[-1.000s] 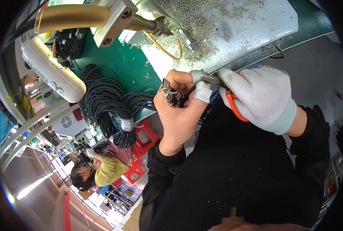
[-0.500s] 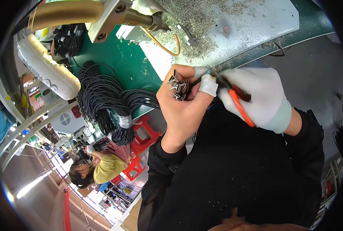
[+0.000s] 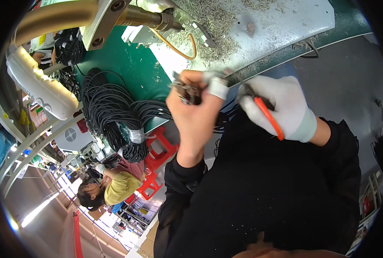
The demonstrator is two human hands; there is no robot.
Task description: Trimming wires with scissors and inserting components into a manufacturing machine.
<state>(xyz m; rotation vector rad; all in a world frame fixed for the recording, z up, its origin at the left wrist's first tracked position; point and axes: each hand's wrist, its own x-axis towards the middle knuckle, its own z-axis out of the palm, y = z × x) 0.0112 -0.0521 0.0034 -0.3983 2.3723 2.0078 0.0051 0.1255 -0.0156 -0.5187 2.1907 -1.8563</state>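
Left hand [image 3: 192,115]: fingers curled around metal connector bundle [image 3: 188,93], blurred. Right hand [image 3: 288,105], white-gloved: wrapped around orange-handled cutters [image 3: 268,118], right of left grip. Black cable coil [image 3: 106,103]: left of left grip. Scrap-strewn plate [image 3: 288,28]: beyond both grips.

A clear gap has opened between the orange-handled pliers [image 3: 269,118] and the left hand [image 3: 194,118], which has swung leftward, its bunched metal connectors [image 3: 189,93] now blurred.
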